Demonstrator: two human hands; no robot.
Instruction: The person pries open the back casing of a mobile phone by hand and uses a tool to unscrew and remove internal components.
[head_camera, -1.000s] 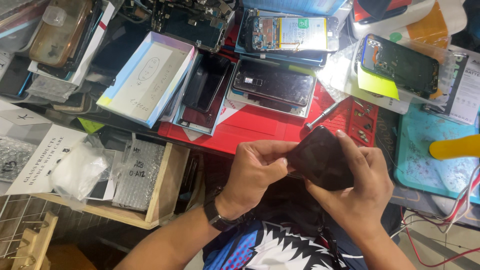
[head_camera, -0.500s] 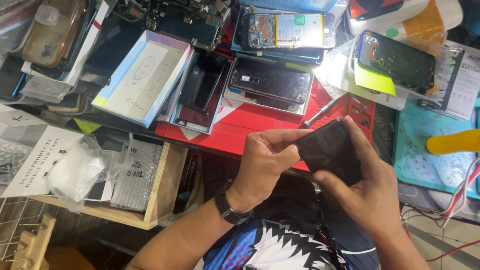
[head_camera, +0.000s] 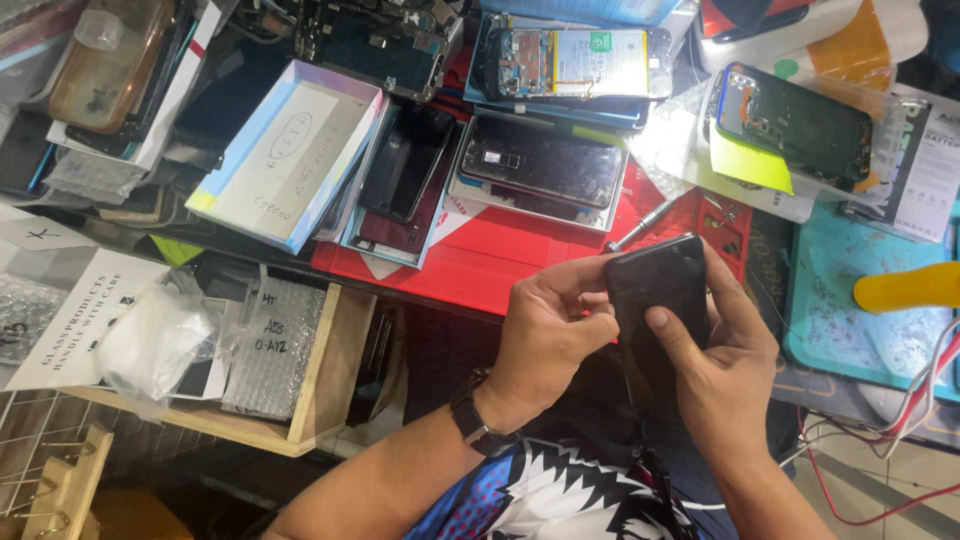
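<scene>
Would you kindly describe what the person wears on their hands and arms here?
Both hands are bare, without gloves or visible rings. The left hand has a dark wristwatch with a dark strap on its wrist. The right hand shows nothing on its wrist. Both forearms are uncovered, with no sleeves showing. Below them is a blue, white and black patterned shirt.

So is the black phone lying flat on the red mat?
No, the black phone is held up off the red mat, gripped between the left hand and the right hand.
</scene>
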